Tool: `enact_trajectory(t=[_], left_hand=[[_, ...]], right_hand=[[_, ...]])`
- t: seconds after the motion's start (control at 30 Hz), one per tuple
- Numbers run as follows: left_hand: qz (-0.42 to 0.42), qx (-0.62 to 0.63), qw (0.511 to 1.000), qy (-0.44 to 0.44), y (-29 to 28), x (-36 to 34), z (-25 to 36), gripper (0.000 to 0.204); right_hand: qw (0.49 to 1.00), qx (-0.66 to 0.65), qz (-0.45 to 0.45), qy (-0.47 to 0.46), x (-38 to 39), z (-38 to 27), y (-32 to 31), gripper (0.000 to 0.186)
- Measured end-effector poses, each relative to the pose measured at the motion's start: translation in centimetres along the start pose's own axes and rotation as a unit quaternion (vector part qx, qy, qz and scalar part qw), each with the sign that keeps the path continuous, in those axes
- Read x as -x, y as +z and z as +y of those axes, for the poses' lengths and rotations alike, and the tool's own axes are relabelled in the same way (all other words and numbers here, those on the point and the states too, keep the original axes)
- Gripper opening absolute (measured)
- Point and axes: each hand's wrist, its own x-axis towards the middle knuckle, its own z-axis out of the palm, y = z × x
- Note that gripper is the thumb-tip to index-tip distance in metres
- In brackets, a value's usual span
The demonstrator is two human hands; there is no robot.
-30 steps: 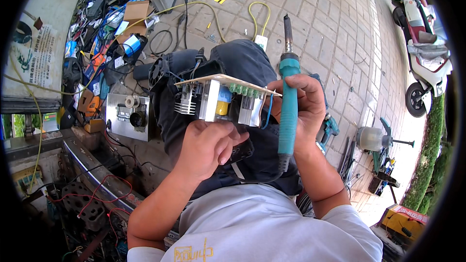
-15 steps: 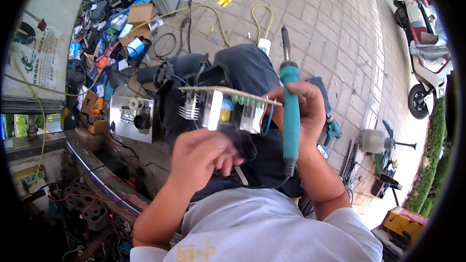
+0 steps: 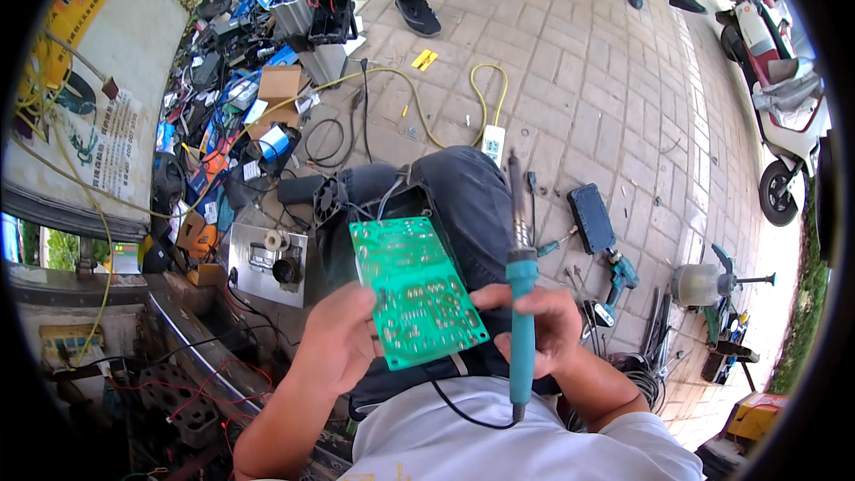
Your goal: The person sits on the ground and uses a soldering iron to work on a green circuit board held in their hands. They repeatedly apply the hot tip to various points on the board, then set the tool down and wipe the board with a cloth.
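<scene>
A green circuit board point(image 3: 412, 289) lies solder side up over my lap, tilted toward me. My left hand point(image 3: 338, 338) grips its near left edge. My right hand point(image 3: 539, 328) touches the board's right edge and is closed around a teal-handled soldering iron point(image 3: 521, 289), whose metal tip points up and away from me. The iron's black cord point(image 3: 463, 410) loops down under the board. Beneath the board sits a black housing with a small fan point(image 3: 331, 200) and loose wires.
A metal plate with a solder spool point(image 3: 267, 260) lies on the ground at left. Behind it is a heap of parts, boxes and cables point(image 3: 240, 80). A yellow cable and white power strip point(image 3: 492, 141), hand tools point(image 3: 592, 223), a parked scooter point(image 3: 784, 107) and bystanders' feet point(image 3: 419, 9) surround me.
The board has been flipped from edge-on, components facing me, to flat with its green solder side up. My left hand has moved from below it onto its near left edge.
</scene>
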Motion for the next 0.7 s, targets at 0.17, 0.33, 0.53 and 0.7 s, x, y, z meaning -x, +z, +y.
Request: enact_trajectory(t=[0.17,0.33,0.53,0.7], left_hand=[[-0.074,-0.016,0.992,0.103,0.2,-1.4,1.4,0.066],[-0.037,-0.211,0.974,0.073,-0.4,-3.1,5.3,0.053],[0.098,-0.34,0.93,0.099,0.1,-1.9,3.2,0.035],[0.196,-0.367,0.899,0.136,-1.6,0.0,1.4,0.026]], right_hand=[[0.998,0.04,0.027,-0.05,-1.1,0.9,0.0,0.05],[0.998,-0.005,0.06,0.018,-3.6,3.4,-0.5,0.043],[0.995,-0.015,0.072,0.07,-1.9,4.8,-0.7,0.046],[0.989,-0.019,0.107,0.097,-0.9,4.3,-1.3,0.046]])
